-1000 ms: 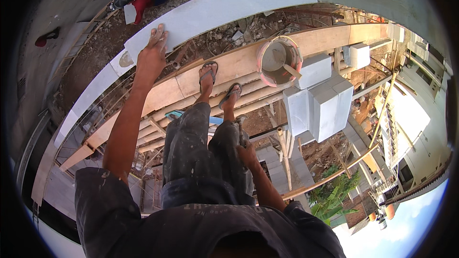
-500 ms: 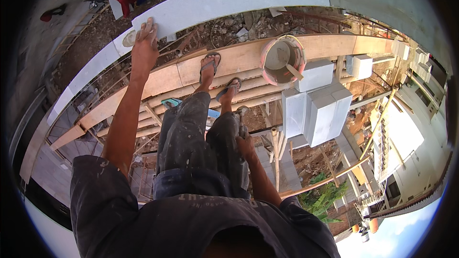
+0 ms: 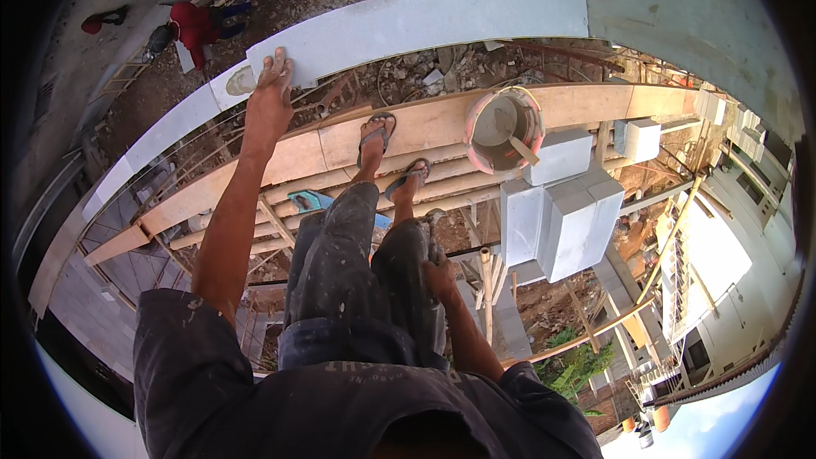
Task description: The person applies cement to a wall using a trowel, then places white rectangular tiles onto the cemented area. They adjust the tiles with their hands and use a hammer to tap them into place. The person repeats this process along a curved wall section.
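My left hand (image 3: pixel 272 93) reaches forward, its fingers stretched out and lying on the near end of a long pale block (image 3: pixel 425 21) atop the curved wall. Beside it, a grey mortar patch (image 3: pixel 241 81) marks the lower neighbouring block. Down by my right thigh, my right hand (image 3: pixel 438 279) is closed around a tool; a dull grey end shows above the fist, but its kind is unclear. A round bucket (image 3: pixel 470 138) of grey mortar stands on the scaffold, right of my feet, with a wooden-looking handle (image 3: pixel 524 151) leaning in it.
I stand in sandals on wooden planks (image 3: pixel 586 104) and bamboo poles. Pale blocks (image 3: pixel 557 221) are stacked to the right. A blue-green object (image 3: pixel 309 201) lies by my left leg. Below are rubble and a person in red (image 3: pixel 195 24). A grey wall (image 3: pixel 697 25) rises at far right.
The whole view has shifted, so the wall, planks and bucket appear lower. My left hand stays on the block's end, and my right hand stays by my thigh.
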Demonstrator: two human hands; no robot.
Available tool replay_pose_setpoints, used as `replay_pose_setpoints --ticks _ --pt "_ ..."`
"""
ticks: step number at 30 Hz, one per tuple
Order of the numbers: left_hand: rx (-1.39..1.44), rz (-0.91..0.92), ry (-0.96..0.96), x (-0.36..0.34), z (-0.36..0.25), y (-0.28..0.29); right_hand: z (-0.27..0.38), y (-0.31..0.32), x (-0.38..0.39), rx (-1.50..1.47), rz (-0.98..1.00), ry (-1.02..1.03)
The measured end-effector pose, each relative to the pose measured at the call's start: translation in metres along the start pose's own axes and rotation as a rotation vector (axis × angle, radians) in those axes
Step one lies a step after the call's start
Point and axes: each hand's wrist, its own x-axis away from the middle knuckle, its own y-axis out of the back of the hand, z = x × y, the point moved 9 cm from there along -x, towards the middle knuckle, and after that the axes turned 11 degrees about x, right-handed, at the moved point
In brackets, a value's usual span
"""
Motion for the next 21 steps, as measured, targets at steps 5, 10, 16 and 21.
replay_pose_setpoints --ticks 5,10,16,21 --pt "-0.007 0.005 -0.017 -0.001 0.006 -0.003 -0.01 -0.003 -0.006 0.038 -0.014 -0.04" --pt "0.028 0.008 -0.03 -0.002 0.005 -0.005 0.004 0.004 -0.017 0.185 -0.19 0.156" --pt "0.105 -0.218 -0.034 0.008 0.01 0.026 0.074 0.027 -0.007 0.1 -0.369 0.453" --pt "0.129 -0.492 0.247 0.026 0.056 0.059 0.047 0.021 -0.022 0.089 -0.297 0.338"
